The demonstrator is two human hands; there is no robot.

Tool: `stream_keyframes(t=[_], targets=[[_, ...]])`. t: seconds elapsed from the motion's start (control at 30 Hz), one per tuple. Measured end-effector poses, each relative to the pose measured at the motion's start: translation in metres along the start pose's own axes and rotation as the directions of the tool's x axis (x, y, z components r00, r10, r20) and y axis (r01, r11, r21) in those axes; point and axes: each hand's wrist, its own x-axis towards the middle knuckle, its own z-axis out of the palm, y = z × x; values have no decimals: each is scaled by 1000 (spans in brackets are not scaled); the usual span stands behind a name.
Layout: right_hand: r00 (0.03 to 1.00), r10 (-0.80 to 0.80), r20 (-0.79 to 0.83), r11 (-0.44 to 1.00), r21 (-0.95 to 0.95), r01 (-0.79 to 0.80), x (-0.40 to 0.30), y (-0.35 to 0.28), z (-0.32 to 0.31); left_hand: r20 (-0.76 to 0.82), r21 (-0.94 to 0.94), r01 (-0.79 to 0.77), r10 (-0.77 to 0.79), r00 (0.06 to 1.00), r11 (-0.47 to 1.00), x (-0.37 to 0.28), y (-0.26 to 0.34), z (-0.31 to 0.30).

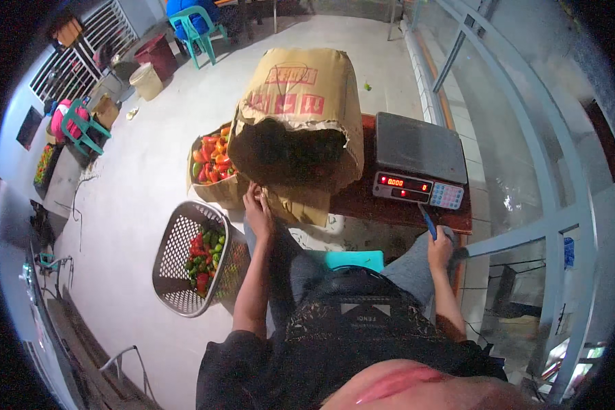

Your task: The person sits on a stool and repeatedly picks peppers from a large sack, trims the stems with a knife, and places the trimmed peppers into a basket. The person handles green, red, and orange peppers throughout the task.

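Note:
A large brown paper sack or carton with red print lies tipped on its side in front of me, its torn mouth towards me and its inside dark. My left hand is at the lower left edge of that mouth, fingertips partly hidden; whether they pinch it I cannot tell. My right hand grips a slim blue-handled tool, perhaps a knife, near the digital scale. The scale's display is lit and its plate bears nothing. Beside my left forearm stands a plastic basket with red and green peppers.
An open brown box of red and orange peppers sits left of the sack. The scale rests on a low reddish-brown table. A glazed metal-framed partition runs along my right. Farther off are a seated person, green chairs and buckets.

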Motion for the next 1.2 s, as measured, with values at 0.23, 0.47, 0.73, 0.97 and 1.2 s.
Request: stream_keyframes(t=[0.23,0.47,0.73,0.97,1.2], targets=[[1000,-15,-19,997,71,17,1,9,10,18,-8,14,-14,1000,1000,-2,-3,-2],[1000,15,-1,1000,-22,-15,-1,9,7,20,-38,14,-14,1000,999,2,-1,1],[1000,-2,31,1000,12,1,-1,-2,-3,-18,-2,1,-1,1000,1000,-3,-7,-1],[998,-55,-20,997,46,56,-3,2,-1,-30,-17,-3,2,1000,1000,-2,-2,-4],[996,-74,-46,997,-9,74,-1,6,3,-19,-29,0,-1,1000,1000,-5,5,-5]])
